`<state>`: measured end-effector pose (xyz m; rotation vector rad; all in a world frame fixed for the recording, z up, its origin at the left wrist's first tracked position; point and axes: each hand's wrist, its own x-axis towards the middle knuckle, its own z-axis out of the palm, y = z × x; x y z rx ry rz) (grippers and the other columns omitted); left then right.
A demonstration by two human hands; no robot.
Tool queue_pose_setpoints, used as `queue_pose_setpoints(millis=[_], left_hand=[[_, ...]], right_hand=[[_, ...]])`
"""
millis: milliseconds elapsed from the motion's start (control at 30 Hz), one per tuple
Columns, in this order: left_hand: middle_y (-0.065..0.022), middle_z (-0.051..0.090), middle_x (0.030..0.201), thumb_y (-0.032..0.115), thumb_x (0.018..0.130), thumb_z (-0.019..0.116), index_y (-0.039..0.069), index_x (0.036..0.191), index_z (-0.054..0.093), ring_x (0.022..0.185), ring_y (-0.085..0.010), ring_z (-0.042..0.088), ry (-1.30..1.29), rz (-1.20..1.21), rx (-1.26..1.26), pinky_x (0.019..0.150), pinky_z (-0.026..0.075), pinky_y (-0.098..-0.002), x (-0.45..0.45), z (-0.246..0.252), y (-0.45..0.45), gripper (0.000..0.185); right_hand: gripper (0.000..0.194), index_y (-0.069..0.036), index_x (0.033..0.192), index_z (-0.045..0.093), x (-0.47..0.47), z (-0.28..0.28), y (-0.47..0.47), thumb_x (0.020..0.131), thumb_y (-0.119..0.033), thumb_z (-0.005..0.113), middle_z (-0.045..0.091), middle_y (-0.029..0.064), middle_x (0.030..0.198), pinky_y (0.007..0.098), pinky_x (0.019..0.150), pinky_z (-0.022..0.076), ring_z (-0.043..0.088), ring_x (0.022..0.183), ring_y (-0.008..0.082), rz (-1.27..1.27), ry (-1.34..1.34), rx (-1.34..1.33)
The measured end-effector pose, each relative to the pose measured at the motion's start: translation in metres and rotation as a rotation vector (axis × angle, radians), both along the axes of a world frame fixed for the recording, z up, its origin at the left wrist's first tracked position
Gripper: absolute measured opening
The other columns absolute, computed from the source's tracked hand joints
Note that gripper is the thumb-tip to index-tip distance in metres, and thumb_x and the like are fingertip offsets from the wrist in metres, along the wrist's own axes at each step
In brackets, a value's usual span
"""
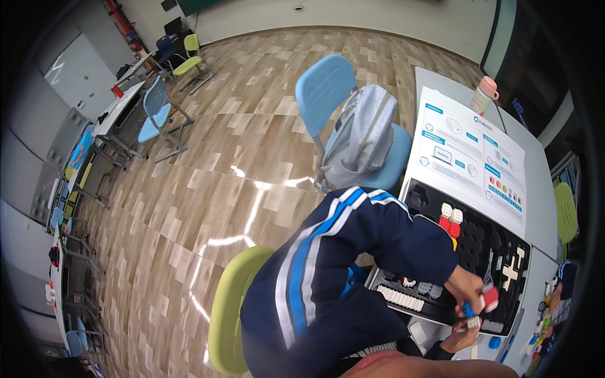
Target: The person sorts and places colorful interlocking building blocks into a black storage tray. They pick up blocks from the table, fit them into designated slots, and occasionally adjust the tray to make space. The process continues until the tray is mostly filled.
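Observation:
My left hand [465, 289], reaching from the dark blue striped sleeve, grips a motion-blurred piece with red, white and blue parts [489, 298]. Just below it, my right hand [461, 336] holds a small off-white studded block [473, 322]; the two hands are close together, and whether their pieces touch cannot be told. Both are over the near right part of a black compartment tray [472, 264]. In the tray lie white and red studded blocks [449, 227], a row of white pieces [401, 298], grey blocks [430, 289] and cream cross-shaped pieces [510, 273].
A printed instruction sheet [463, 156] lies beyond the tray, near a pink-lidded bottle [484, 94]. A grey backpack [361, 134] sits on a blue chair [326, 94]. A blue block [495, 342] lies beside the tray. Another person's hands [555, 302] are among coloured blocks at the right edge.

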<state>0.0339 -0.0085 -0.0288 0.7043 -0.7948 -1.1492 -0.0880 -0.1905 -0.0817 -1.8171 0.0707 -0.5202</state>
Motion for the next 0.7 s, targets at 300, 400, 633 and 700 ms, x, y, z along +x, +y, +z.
queue_pose_setpoints(millis=[300, 400, 633, 700], left_hand=[[-0.0091, 0.069, 0.097, 0.026, 0.092, 0.078, 0.001, 0.116, 0.059, 0.078, -0.0143, 0.071, -0.076, 0.222, 0.145, 0.062, 0.056, -0.0248, 0.025, 0.013, 0.025, 0.039], [-0.0041, 0.063, 0.088, 0.026, 0.095, 0.074, 0.004, 0.106, 0.058, 0.071, -0.0112, 0.063, -0.072, 0.355, 0.158, 0.059, 0.051, -0.0256, 0.022, 0.015, 0.024, 0.029], [-0.0025, 0.067, 0.093, 0.018, 0.091, 0.078, 0.004, 0.119, 0.057, 0.075, -0.0113, 0.066, -0.323, 0.375, 0.370, 0.062, 0.051, -0.0255, 0.009, 0.022, 0.024, 0.038], [-0.0035, 0.067, 0.095, 0.018, 0.091, 0.079, 0.003, 0.120, 0.056, 0.076, -0.0124, 0.067, -0.344, 0.351, 0.366, 0.063, 0.052, -0.0257, 0.009, 0.020, 0.023, 0.040]], right_hand=[[0.053, -0.002, 0.096, 0.070, -0.029, 0.063, -0.007, 0.108, -0.041, 0.037, 0.058, 0.0012, 0.062, 0.0248, 0.041, 0.0331, 0.051, 0.047, 0.0096, 0.173, 0.327, -0.042], [0.038, -0.002, 0.090, 0.067, -0.039, 0.079, 0.014, 0.105, -0.031, 0.048, 0.060, 0.0099, 0.060, 0.0364, 0.047, 0.0437, 0.057, 0.048, 0.0243, 0.288, 0.312, -0.393], [0.038, -0.004, 0.074, 0.064, -0.034, 0.072, 0.040, 0.098, -0.033, 0.059, 0.061, 0.0165, 0.058, 0.0448, 0.052, 0.0511, 0.063, 0.054, 0.0362, 0.240, 0.111, -0.904], [0.038, -0.005, 0.072, 0.065, -0.035, 0.071, 0.042, 0.097, -0.034, 0.060, 0.061, 0.0141, 0.055, 0.0439, 0.051, 0.0513, 0.064, 0.051, 0.0339, 0.190, 0.098, -0.936]])
